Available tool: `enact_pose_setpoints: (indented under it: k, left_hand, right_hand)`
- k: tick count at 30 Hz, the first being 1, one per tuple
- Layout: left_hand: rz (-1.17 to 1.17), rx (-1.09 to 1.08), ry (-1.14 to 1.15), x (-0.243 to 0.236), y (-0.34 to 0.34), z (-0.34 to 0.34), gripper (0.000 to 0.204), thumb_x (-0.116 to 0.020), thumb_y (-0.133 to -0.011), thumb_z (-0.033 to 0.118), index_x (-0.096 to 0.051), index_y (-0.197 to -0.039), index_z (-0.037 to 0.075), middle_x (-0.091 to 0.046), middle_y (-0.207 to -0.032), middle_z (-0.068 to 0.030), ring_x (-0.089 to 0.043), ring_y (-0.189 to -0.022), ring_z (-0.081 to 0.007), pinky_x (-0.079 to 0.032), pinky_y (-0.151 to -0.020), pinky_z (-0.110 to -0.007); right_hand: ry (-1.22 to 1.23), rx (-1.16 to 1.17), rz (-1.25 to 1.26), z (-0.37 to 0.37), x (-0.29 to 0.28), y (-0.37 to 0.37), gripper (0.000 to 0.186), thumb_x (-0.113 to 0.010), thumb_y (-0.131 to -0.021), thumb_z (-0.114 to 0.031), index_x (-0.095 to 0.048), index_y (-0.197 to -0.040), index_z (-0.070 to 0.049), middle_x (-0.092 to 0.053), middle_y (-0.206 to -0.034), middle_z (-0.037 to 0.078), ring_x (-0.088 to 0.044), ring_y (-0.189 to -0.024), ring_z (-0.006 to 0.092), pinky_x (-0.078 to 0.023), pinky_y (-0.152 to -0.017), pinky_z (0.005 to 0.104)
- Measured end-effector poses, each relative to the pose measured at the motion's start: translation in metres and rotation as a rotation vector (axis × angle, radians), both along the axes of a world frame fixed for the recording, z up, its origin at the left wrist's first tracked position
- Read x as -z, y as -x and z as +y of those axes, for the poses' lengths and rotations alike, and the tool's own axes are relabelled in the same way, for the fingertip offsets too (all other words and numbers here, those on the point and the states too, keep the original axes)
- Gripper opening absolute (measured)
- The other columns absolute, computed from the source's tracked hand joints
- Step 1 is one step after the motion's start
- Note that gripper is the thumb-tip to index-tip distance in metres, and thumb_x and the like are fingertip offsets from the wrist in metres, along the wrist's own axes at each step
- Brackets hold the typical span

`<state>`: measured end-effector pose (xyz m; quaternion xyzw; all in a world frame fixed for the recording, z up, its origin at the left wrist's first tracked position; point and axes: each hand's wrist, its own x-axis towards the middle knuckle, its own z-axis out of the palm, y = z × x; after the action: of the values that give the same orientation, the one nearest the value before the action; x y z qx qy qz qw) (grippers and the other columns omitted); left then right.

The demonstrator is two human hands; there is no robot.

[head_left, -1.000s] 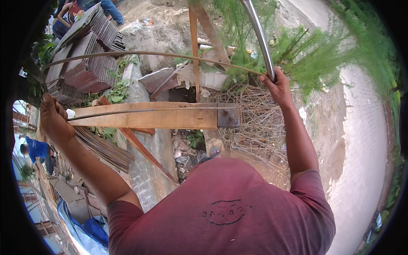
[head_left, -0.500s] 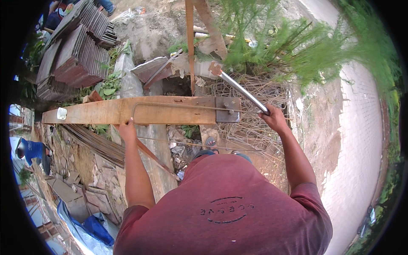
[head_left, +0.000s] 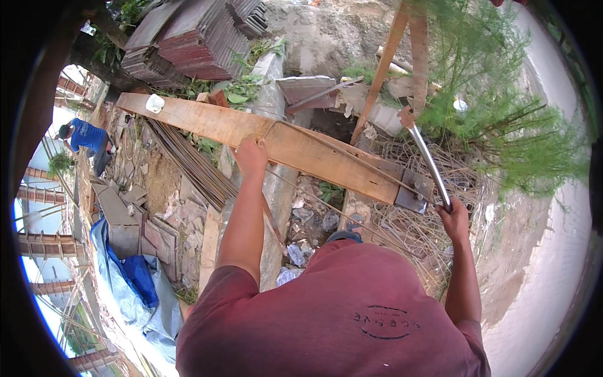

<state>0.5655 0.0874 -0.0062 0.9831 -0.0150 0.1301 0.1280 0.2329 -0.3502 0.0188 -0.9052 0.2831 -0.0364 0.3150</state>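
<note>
My left hand (head_left: 252,157) is closed on a thin steel rod (head_left: 339,147) with a bend beside my fingers, lying along the wooden plank (head_left: 188,125). At the plank's right end is a dark metal plate (head_left: 409,202) with bolts, which the rod reaches. My right hand (head_left: 455,213), just right of this plate, grips a long shiny metal bar (head_left: 430,160) whose upper head is rusty. A small white object (head_left: 155,103) sits on the plank's left part.
Stacked corrugated sheets (head_left: 195,44) lie top left; a rebar bundle (head_left: 182,163) and blue tarp (head_left: 138,283) are left. Another person (head_left: 88,138) in blue bends at far left. Tangled wire (head_left: 468,182), leafy branches (head_left: 502,138) and upright timbers (head_left: 383,63) stand right.
My left hand has moved inward from the plank's far end to its middle. The long bar dropped into fuller view by half a second ago. The view has turned, so the plank now runs diagonally.
</note>
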Motion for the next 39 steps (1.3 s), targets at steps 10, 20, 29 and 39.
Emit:
enact_pose_setpoints:
  k: [10,20,29,39]
  left_hand:
    - [-0.034,0.003,0.034,-0.004,-0.018,0.000,0.022,-0.067,-0.082,0.023,-0.059,-0.085,0.002,-0.061,-0.084,-0.0191,-0.060,-0.081,-0.0397,-0.046,-0.071,-0.048]
    - [0.115,-0.278,0.103,0.005,-0.029,0.016,0.057,-0.074,-0.073,0.048,-0.058,-0.094,-0.003,-0.065,-0.093,-0.0246,-0.063,-0.090,-0.0407,-0.049,-0.079,-0.045]
    - [0.085,-0.311,0.358,0.035,-0.040,0.033,0.076,-0.075,-0.068,0.057,-0.062,-0.110,-0.006,-0.063,-0.111,-0.0238,-0.061,-0.105,-0.0350,-0.046,-0.090,-0.040]
    - [0.105,-0.550,0.433,0.052,-0.045,0.038,0.084,-0.074,-0.065,0.063,-0.062,-0.113,-0.005,-0.062,-0.116,-0.0222,-0.059,-0.109,-0.0331,-0.046,-0.092,-0.039]
  right_hand:
    - [-0.031,-0.003,0.064,0.008,0.004,-0.020,0.025,-0.073,-0.077,-0.021,-0.059,-0.088,-0.002,-0.051,-0.060,0.008,-0.047,-0.056,0.0187,-0.040,-0.056,0.0342]
    - [0.346,-0.031,-0.059,-0.066,-0.028,0.021,0.030,-0.074,-0.076,-0.024,-0.052,-0.073,-0.005,-0.056,-0.066,0.014,-0.054,-0.060,0.0316,-0.043,-0.056,0.0403]
    - [0.605,-0.332,0.200,-0.195,-0.034,0.059,0.030,-0.075,-0.068,-0.023,-0.050,-0.066,-0.007,-0.056,-0.063,0.013,-0.057,-0.062,0.0353,-0.045,-0.056,0.0432]
    - [0.792,-0.659,0.045,-0.256,-0.002,0.002,0.029,-0.071,-0.076,-0.022,-0.047,-0.065,-0.009,-0.051,-0.062,0.011,-0.053,-0.062,0.0329,-0.042,-0.058,0.0431]
